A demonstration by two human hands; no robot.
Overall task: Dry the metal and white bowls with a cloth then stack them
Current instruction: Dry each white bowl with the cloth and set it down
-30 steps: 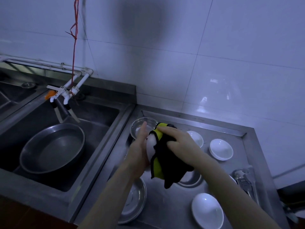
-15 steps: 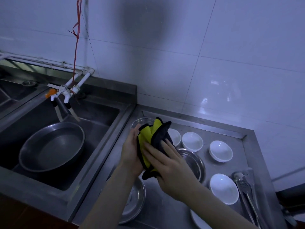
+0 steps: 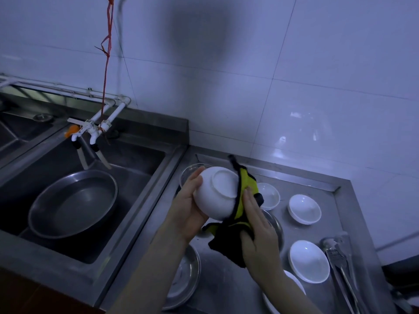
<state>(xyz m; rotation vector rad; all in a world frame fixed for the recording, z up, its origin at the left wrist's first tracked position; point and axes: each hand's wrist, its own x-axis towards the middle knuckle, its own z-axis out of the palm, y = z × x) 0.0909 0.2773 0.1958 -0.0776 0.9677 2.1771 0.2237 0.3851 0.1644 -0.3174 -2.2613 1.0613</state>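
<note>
Above the steel worktop (image 3: 229,288), I held a white bowl (image 3: 216,193) turned base-up toward the camera, apparently so the cloth could reach its outside and foot ring. My left hand (image 3: 189,208) cupped the bowl's left wall, fingers curled round it in a firm grip, keeping it off the worktop. My right hand (image 3: 257,225) pressed the yellow-and-black cloth (image 3: 241,207) flat against the bowl's right side, fingers nearly straight, the loose tail hanging beneath my palm. Three more white bowls (image 3: 305,208) sat mouth-up to the right, within reach and not yet stacked. Metal bowls (image 3: 186,277) lay near and far on the left edge, another partly hidden under my right wrist. A large steel pan (image 3: 72,203) rested in the sink at left; tongs (image 3: 340,264) lay along the right rim.
</note>
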